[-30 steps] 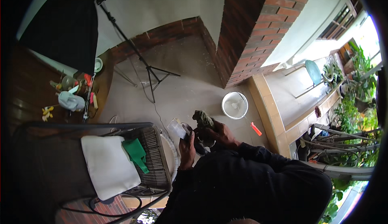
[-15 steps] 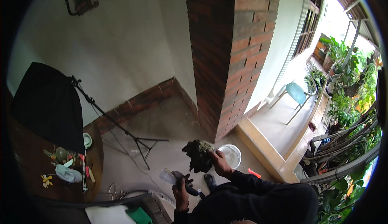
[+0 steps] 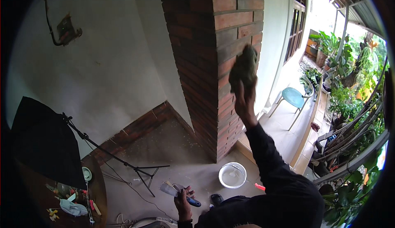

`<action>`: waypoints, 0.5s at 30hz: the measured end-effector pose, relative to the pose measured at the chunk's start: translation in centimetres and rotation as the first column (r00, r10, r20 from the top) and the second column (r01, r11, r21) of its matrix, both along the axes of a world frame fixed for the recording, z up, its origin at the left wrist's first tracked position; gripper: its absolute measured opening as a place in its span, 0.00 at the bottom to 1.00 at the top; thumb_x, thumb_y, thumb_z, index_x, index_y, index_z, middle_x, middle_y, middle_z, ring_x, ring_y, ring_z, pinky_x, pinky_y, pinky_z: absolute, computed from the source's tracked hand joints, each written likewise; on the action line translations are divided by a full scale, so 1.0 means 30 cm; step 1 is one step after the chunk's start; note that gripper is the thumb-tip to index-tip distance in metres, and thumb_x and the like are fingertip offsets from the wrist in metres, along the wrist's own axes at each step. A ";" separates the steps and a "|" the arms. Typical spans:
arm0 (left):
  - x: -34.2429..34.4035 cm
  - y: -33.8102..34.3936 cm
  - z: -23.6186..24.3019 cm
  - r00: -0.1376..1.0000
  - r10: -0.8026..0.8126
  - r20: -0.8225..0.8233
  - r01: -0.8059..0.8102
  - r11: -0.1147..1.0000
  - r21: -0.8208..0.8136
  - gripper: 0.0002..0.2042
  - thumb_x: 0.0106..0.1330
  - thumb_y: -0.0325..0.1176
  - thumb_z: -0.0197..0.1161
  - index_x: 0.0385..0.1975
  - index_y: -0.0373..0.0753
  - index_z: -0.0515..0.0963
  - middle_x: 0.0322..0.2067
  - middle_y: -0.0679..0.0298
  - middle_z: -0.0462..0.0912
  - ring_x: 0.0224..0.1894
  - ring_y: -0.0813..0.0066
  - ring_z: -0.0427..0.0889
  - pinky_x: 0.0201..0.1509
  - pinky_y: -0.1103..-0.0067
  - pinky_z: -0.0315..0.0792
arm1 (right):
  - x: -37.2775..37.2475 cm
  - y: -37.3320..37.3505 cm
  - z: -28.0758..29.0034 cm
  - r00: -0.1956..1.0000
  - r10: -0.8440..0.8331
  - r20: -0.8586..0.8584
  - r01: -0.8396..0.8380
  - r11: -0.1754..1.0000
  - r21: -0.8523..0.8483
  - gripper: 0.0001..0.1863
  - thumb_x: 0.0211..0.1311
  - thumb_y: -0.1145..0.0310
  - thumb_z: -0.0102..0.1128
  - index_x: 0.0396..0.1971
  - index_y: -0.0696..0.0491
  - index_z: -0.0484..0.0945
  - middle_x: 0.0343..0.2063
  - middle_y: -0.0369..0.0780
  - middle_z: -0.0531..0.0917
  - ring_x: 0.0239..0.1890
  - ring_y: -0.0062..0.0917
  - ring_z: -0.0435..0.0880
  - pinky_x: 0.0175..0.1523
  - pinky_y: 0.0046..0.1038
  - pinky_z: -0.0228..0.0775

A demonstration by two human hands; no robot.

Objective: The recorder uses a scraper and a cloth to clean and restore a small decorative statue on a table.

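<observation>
My right hand (image 3: 247, 100) is raised and grips a crumpled dark olive cloth (image 3: 243, 67) in front of the brick pillar (image 3: 193, 51); whether the cloth touches the bricks I cannot tell. Low in the view, my left hand (image 3: 182, 201) is closed on wide-bladed scrapers (image 3: 168, 189), with a dark blue handle sticking out to the right. Below and right of the pillar, a white bucket (image 3: 230, 175) with pale contents stands on the floor, beside an orange-handled tool (image 3: 259, 186).
At left are a black softbox (image 3: 45, 141) on a tripod with a cable and a wooden table (image 3: 98, 195) with small items. A tiled step (image 3: 308, 141), a teal chair (image 3: 293, 97) and plants line the right side. A metal box (image 3: 66, 28) hangs on the wall.
My right hand has lifted the cloth from low beside the bucket up to the pillar. The view has tilted upward, showing more wall and pillar. My left hand stays low with the scrapers.
</observation>
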State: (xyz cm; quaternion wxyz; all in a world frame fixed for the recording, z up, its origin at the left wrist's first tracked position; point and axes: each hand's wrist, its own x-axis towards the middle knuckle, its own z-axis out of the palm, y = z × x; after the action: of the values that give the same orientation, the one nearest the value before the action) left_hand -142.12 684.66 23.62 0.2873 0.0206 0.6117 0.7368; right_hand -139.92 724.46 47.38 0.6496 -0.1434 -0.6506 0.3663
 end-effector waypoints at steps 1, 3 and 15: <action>-0.005 0.013 0.013 1.000 -0.007 -0.005 0.007 1.000 0.001 0.20 0.75 0.40 0.53 0.54 0.29 0.70 0.49 0.51 0.83 0.43 0.61 0.86 0.41 0.71 0.81 | -0.046 0.076 0.055 0.971 -0.224 0.082 0.204 0.958 0.204 0.27 0.72 0.69 0.50 0.66 0.61 0.59 0.63 0.58 0.67 0.67 0.49 0.65 0.70 0.46 0.54; -0.010 0.033 0.031 0.999 -0.035 -0.016 0.035 0.999 0.004 0.20 0.75 0.41 0.53 0.54 0.29 0.69 0.49 0.51 0.83 0.43 0.61 0.86 0.41 0.71 0.80 | -0.187 0.283 0.079 0.835 -0.550 0.024 0.471 0.737 0.485 0.29 0.69 0.67 0.51 0.66 0.61 0.59 0.60 0.57 0.69 0.64 0.48 0.67 0.68 0.48 0.55; -0.067 -0.071 0.005 1.000 0.029 -0.001 -0.029 0.998 -0.061 0.17 0.75 0.39 0.52 0.54 0.31 0.68 0.49 0.50 0.83 0.42 0.61 0.86 0.41 0.72 0.81 | -0.233 0.557 -0.150 0.790 -0.611 0.052 0.587 0.778 0.224 0.30 0.75 0.61 0.45 0.70 0.61 0.57 0.66 0.59 0.65 0.68 0.54 0.63 0.72 0.44 0.55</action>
State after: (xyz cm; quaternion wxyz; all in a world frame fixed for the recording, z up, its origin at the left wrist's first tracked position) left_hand -144.13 682.54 23.77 0.2770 0.0030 0.6340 0.7220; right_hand -146.90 741.16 42.87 0.7024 -0.3004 -0.6420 0.0653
